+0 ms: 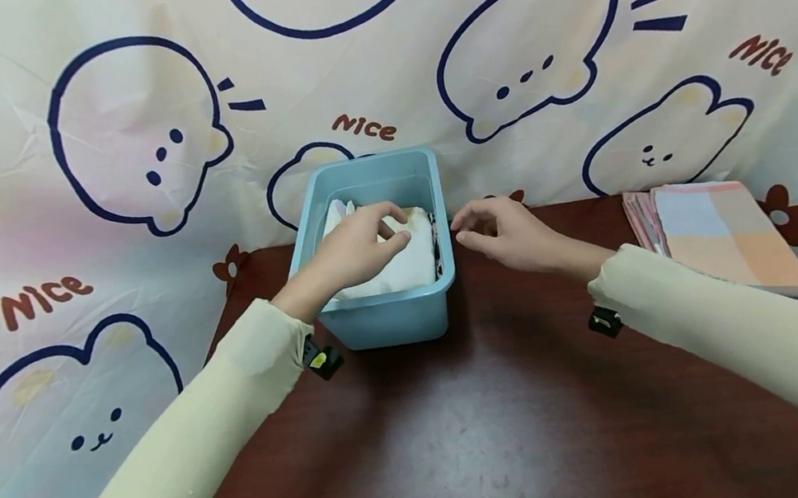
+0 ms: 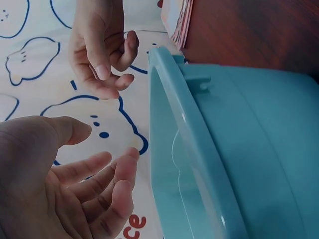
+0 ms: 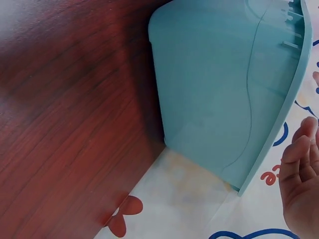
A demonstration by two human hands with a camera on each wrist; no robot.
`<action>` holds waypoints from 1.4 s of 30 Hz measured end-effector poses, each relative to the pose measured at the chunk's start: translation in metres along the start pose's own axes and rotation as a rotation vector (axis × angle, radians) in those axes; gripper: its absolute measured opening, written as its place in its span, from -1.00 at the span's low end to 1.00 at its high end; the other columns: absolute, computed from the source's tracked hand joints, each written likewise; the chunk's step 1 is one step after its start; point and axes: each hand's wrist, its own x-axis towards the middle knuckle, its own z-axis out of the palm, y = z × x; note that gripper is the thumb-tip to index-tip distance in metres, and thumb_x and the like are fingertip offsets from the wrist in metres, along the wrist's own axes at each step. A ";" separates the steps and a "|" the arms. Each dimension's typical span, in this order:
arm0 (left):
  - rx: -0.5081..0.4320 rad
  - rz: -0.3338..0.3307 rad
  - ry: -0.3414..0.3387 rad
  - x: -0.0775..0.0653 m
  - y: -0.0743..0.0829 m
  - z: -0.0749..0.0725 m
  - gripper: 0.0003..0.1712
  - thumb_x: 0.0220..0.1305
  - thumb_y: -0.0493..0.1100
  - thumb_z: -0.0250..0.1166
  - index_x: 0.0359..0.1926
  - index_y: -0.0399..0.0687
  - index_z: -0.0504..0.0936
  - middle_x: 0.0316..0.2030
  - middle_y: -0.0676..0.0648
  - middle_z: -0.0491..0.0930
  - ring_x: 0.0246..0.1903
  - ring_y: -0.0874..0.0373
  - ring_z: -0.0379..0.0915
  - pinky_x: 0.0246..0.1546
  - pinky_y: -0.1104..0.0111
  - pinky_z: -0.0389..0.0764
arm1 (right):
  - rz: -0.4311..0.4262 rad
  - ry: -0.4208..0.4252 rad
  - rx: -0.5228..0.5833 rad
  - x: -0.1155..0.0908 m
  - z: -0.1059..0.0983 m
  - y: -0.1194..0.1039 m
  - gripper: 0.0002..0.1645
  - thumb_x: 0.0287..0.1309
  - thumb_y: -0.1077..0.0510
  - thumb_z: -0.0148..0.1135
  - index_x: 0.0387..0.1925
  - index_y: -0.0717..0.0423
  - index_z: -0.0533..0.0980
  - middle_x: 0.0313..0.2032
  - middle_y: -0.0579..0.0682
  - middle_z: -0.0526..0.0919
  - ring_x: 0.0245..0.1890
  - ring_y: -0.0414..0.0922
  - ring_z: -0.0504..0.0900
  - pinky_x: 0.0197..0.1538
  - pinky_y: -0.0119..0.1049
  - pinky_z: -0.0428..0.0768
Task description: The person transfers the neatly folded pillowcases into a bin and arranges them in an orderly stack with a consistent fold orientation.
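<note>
Bin point(image 1: 389, 322) near twelve o'clock, white cloth point(image 1: 405, 271) inside, probably folded to fit. Our left hand point(image 1: 359, 245) above cloth, right hand point(image 1: 505, 234) beside bin's three-o'clock rim point(image 1: 444, 231): both empty, thumbs apart from fingers. Folded cloths point(image 1: 736, 228) at two, likely stacked tidily.

A creased pale sheet point(image 1: 416, 81) walls the space from eight through twelve to four o'clock, with a bear point(image 1: 91, 420) at eight, a red "Nice" point(image 1: 363, 128) at twelve. Light glares off the dark table point(image 1: 497, 436) at six.
</note>
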 end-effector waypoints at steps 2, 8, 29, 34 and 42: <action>0.003 0.009 0.000 -0.001 0.001 0.002 -0.60 0.48 0.04 0.13 0.23 0.04 0.53 0.01 -0.11 0.70 -0.11 0.04 0.67 -0.15 0.16 0.64 | 0.002 -0.001 0.001 -0.004 -0.002 0.000 -0.73 0.44 0.10 0.16 0.04 0.12 0.58 -0.17 0.10 0.65 -0.44 -0.01 0.53 -0.35 -0.22 0.59; -0.021 0.032 0.019 -0.002 0.006 0.004 -0.61 0.49 0.03 0.13 0.23 0.05 0.53 0.00 -0.11 0.71 -0.12 0.04 0.68 -0.14 0.15 0.64 | -0.011 0.027 0.003 -0.016 -0.008 0.005 -0.73 0.44 0.09 0.16 0.04 0.13 0.58 -0.15 0.14 0.66 -0.45 -0.04 0.54 -0.36 -0.24 0.61; -0.060 0.135 -0.004 -0.001 0.036 0.033 -0.66 0.49 -0.02 0.16 0.18 0.04 0.55 -0.02 -0.05 0.70 -0.13 0.13 0.64 -0.16 0.24 0.63 | 0.036 0.075 -0.001 -0.049 -0.025 0.031 -0.73 0.46 0.08 0.14 0.05 0.13 0.56 -0.10 0.15 0.65 -0.46 -0.01 0.57 -0.37 -0.30 0.58; -0.068 0.133 -0.022 -0.001 0.040 0.039 -0.68 0.48 -0.01 0.17 0.17 0.06 0.56 -0.02 -0.03 0.71 -0.07 0.15 0.64 -0.13 0.24 0.62 | 0.058 0.077 -0.024 -0.054 -0.028 0.039 -0.72 0.47 0.05 0.13 0.05 0.10 0.56 -0.12 0.09 0.65 -0.44 -0.04 0.58 -0.36 -0.29 0.59; -0.080 0.140 -0.059 0.003 0.047 0.052 -0.69 0.47 0.01 0.17 0.14 0.07 0.56 -0.05 0.01 0.70 -0.08 0.18 0.63 -0.14 0.27 0.62 | 0.086 0.077 -0.044 -0.062 -0.035 0.047 -0.71 0.47 0.03 0.13 0.05 0.09 0.57 -0.07 0.09 0.69 -0.39 -0.18 0.62 -0.30 -0.29 0.64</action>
